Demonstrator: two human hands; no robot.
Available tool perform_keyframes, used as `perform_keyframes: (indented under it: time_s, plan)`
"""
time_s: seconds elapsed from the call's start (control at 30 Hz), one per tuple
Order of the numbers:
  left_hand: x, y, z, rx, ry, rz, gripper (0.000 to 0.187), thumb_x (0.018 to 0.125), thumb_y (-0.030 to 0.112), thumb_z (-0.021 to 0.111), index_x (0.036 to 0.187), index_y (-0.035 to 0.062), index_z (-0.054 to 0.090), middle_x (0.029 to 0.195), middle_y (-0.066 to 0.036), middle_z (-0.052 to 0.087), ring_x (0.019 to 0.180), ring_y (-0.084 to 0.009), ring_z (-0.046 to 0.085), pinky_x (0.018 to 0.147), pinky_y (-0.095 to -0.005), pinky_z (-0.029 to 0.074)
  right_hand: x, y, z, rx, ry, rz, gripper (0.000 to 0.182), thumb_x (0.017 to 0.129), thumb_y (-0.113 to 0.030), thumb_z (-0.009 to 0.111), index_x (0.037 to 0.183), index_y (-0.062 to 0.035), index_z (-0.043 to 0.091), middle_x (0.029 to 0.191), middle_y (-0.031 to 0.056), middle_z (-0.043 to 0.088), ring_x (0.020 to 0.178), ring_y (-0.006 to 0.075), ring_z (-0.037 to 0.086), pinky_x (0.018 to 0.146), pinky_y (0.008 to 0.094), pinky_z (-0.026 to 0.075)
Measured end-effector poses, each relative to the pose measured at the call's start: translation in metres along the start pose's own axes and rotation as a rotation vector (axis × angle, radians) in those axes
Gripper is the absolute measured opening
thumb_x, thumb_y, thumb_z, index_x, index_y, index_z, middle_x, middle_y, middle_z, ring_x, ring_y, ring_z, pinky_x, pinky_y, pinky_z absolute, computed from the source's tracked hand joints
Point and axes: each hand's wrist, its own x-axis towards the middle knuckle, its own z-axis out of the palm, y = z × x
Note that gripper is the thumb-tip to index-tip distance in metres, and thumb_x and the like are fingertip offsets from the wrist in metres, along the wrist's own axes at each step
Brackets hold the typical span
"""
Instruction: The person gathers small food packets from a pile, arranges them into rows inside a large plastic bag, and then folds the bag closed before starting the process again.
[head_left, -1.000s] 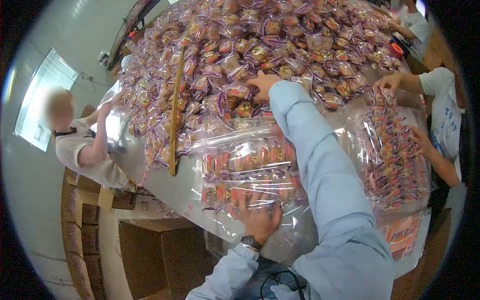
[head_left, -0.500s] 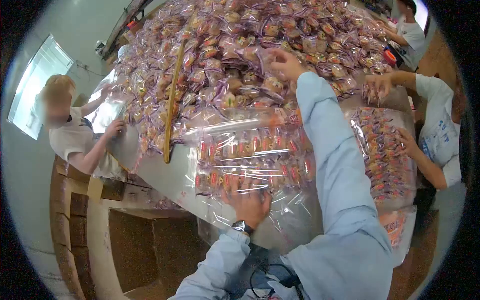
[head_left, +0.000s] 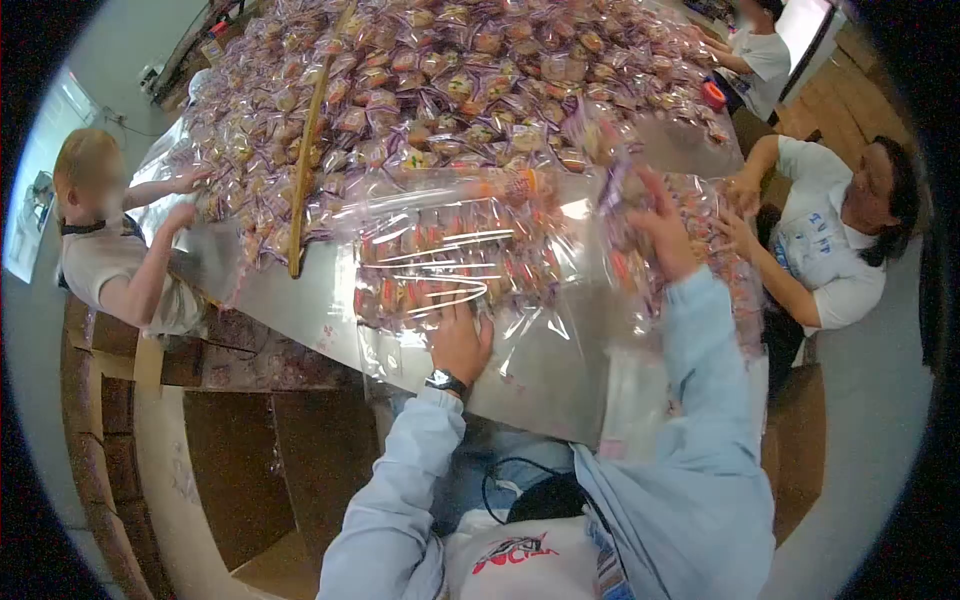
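A clear plastic bag (head_left: 530, 335) lies on the metal table, with rows of small wrapped snack packets (head_left: 425, 290) inside. My left hand (head_left: 463, 345) rests flat at the near row, thumb apart from the fingers, its fingertips overlapping the bag's film. To the right of that bag, my right hand (head_left: 660, 225) is raised with curled fingers around a purple-edged snack packet (head_left: 625, 190); motion smears its outline. Just beyond the fingers is another packet, close to the big heap of loose wrapped packets (head_left: 450, 85).
A wooden strip (head_left: 308, 160) lies along the heap's left part. Co-workers stand at left (head_left: 110, 240), right (head_left: 820, 230) and far right (head_left: 760, 55). Beside the right co-worker's hands lies another filled bag (head_left: 740, 290). Below the table edge stands an open cardboard box (head_left: 240, 470).
My right hand has come from the heap towards me and to the right, with a packet in it. My left hand stays at the bag. The view has shifted.
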Motion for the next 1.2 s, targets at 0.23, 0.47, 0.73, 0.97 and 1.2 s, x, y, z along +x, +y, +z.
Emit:
perform_keyframes:
  time_s: [0.23,0.47,0.73,0.97,1.2]
  plan:
    - [-0.03,0.026,0.027,0.166,-0.099,0.313,0.065,0.089,0.047,0.064,0.139,0.0058,0.054,0.13,-0.024,0.06,0.115,-0.0451,0.056,0.09,-0.0673,0.036,-0.202,0.01,-0.022,0.195,0.359,0.16,0.077,0.083,-0.008,0.065,0.155,-0.0025,0.038,0.129,0.0142,0.064,0.107,0.025,0.067,0.097,0.0391,0.055]
    - [-0.046,0.055,-0.071,-0.149,-0.242,0.18,0.086,0.088,0.037,0.069,0.149,-0.0124,0.036,0.152,-0.038,0.037,0.14,-0.0535,0.037,0.121,-0.0591,0.026,-0.288,0.04,-0.029,0.441,0.215,0.435,0.074,0.084,-0.007,0.064,0.154,-0.0062,0.04,0.129,0.0138,0.063,0.103,0.0246,0.068,0.091,0.0379,0.058]
    - [-0.092,-0.012,-0.135,-0.151,0.066,0.233,0.056,0.086,0.014,0.073,0.138,0.0034,0.057,0.143,-0.018,0.055,0.132,-0.0383,0.051,0.106,-0.0514,0.042,-0.279,0.004,0.049,0.476,-0.322,0.743,0.073,0.085,0.004,0.062,0.153,-0.0101,0.04,0.132,0.0164,0.064,0.112,0.0302,0.069,0.098,0.0422,0.057]
    - [-0.056,-0.045,-0.143,-0.218,0.166,0.049,0.024,0.083,0.01,0.077,0.106,0.0101,0.072,0.105,-0.005,0.071,0.098,-0.0282,0.065,0.084,-0.0419,0.051,-0.291,0.041,0.119,0.552,-0.534,0.884,0.071,0.086,0.0,0.063,0.153,-0.0076,0.042,0.135,0.0124,0.062,0.119,0.0243,0.065,0.105,0.0364,0.051]
    - [-0.034,-0.043,-0.158,-0.524,0.232,-0.104,0.01,0.085,0.009,0.078,0.094,0.0071,0.077,0.095,-0.007,0.074,0.089,-0.0283,0.068,0.076,-0.0394,0.056,-0.253,0.055,0.144,0.453,-0.417,0.875,0.069,0.089,-0.004,0.063,0.155,-0.0077,0.041,0.133,0.0102,0.063,0.117,0.0217,0.063,0.102,0.0355,0.051]
